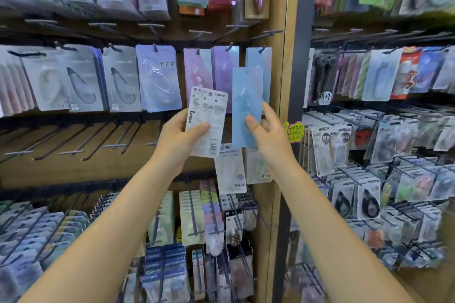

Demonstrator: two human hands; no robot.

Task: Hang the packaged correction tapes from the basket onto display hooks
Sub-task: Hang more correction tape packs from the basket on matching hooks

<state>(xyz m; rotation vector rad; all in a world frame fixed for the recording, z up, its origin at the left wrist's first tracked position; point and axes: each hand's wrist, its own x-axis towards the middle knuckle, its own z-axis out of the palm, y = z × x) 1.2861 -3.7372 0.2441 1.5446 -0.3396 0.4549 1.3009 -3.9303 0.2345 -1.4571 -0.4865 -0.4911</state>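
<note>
Hands work at frame centre in front of a store display wall. The left hand (pixel 181 134) grips a white pack (pixel 206 122) with its printed back and barcode facing the camera; the thumb presses the face of the card and the fingers curl behind its left edge. The pack tilts slightly clockwise. The right hand (pixel 267 130) grips a blue pack (pixel 246 106) at its lower part, thumb on the front, fingers wrapped behind the right edge. The blue pack stands upright, just at 3 o'clock of the white pack; whether their edges touch cannot be told.

The top of the blue pack sits below and slightly left of a hook (pixel 261 49) that carries hanging blue packs (pixel 258 59). The held pack overlaps those hung packs in view; it is not on the hook. At 9 o'clock of that hook hang purple packs (pixel 224 66), then lilac packs (pixel 197 69), then a pale blue stack (pixel 158 79) and grey packs (pixel 121 79).

At 6 o'clock of the hands, two more white packs (pixel 230 170) hang lower on the wall. At 8 o'clock, a row of bare hooks (pixel 73 147) projects from the wooden panel (pixel 98 167). A wooden post (pixel 283 32) at 3 o'clock separates this bay from a right bay (pixel 379 130) filled with other packs. No basket is in view.
</note>
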